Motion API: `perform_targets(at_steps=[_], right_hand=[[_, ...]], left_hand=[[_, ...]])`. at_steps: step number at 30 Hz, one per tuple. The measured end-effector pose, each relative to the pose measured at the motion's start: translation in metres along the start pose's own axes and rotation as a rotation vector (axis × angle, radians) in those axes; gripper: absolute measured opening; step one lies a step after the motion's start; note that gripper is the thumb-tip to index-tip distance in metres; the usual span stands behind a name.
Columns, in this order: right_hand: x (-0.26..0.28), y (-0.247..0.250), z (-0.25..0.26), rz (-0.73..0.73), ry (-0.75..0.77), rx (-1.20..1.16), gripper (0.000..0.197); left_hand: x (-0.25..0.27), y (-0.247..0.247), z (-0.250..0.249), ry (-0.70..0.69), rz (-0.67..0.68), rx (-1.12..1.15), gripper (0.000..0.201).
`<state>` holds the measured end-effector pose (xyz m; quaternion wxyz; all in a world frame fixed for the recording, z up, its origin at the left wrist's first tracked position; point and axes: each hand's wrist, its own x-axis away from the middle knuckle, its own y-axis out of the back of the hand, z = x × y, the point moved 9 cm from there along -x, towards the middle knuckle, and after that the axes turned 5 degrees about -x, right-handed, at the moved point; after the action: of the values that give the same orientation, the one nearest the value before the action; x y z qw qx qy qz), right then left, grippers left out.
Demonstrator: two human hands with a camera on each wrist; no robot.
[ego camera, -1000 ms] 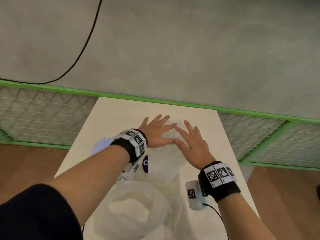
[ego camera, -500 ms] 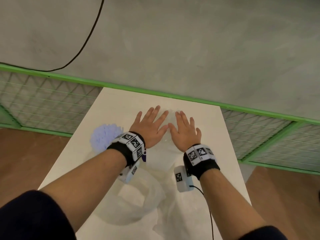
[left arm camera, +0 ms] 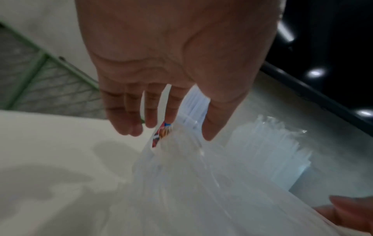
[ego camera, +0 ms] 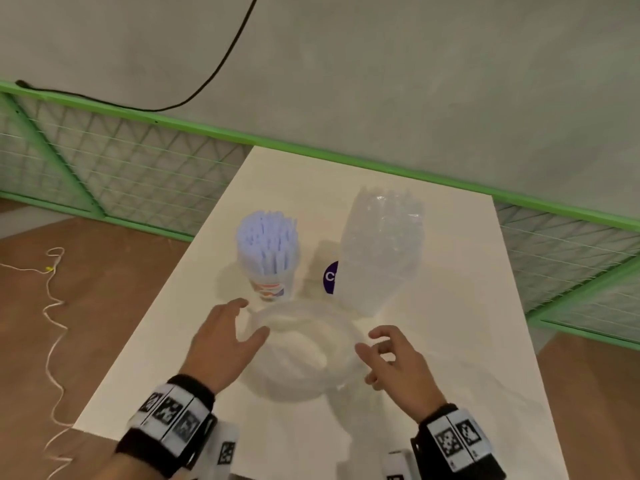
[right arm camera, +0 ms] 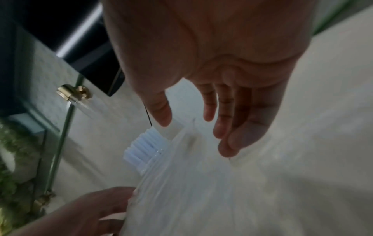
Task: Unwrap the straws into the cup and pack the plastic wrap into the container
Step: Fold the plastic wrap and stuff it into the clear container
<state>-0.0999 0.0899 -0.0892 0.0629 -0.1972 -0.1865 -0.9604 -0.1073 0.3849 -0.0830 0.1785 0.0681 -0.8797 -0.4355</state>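
Note:
A printed cup [ego camera: 273, 289] packed with pale blue straws [ego camera: 266, 244] stands upright on the white table [ego camera: 460, 341]. To its right stands a bundle of straws in clear plastic wrap [ego camera: 381, 251], with a purple label [ego camera: 329, 277] at its left side. A clear round container [ego camera: 301, 355] sits in front of both. My left hand [ego camera: 247, 318] is open at the container's left rim, and my right hand [ego camera: 372, 341] hovers at its right rim with loosely curled fingers, holding nothing. In the wrist views, left hand [left arm camera: 173, 134] and right hand [right arm camera: 193, 132] are empty above the clear container [left arm camera: 191, 191].
A green mesh fence [ego camera: 138, 174] runs behind and beside the table, below a grey wall with a black cable [ego camera: 221, 64]. A white cord [ego camera: 52, 306] lies on the brown floor at the left. The table's left edge is near my left wrist.
Both hands lay flat on top of the wrapped bundle. They have come off it and drawn back toward me, and are now on either side of the container. The bundle stands free.

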Motion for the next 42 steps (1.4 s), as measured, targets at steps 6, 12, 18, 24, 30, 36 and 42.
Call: perform_targets(at_steps=[6,12,18,24,30,36,42], right_hand=[[0.004,-0.007,0.021,-0.146,0.105,0.095,0.014],[0.027,0.017,0.082,-0.432,0.402,0.444,0.04],[0.034,-0.003,0.121,-0.235,0.37,0.043,0.024],[0.053,-0.021,0.169,-0.333,0.487,0.007,0.026],[0.066,-0.048,0.194,-0.144,0.588,-0.17,0.015],[0.077,0.03,0.155,-0.466,0.604,-0.027,0.027],[0.051,0.035,0.095,-0.202,0.298,-0.13,0.031]], left_hand=[[-0.014,0.0,-0.009,0.012,0.032,0.043,0.006],[-0.002,0.06,-0.027,-0.154,-0.055,-0.072,0.016],[0.011,0.084,-0.053,-0.316,0.048,0.092,0.019],[0.054,0.108,-0.096,-0.738,-0.172,-0.15,0.052],[0.047,0.082,-0.128,-0.849,0.007,-0.002,0.025],[0.029,0.112,-0.11,-0.716,0.026,0.341,0.01],[0.015,0.111,-0.104,-0.625,0.151,0.474,0.038]])
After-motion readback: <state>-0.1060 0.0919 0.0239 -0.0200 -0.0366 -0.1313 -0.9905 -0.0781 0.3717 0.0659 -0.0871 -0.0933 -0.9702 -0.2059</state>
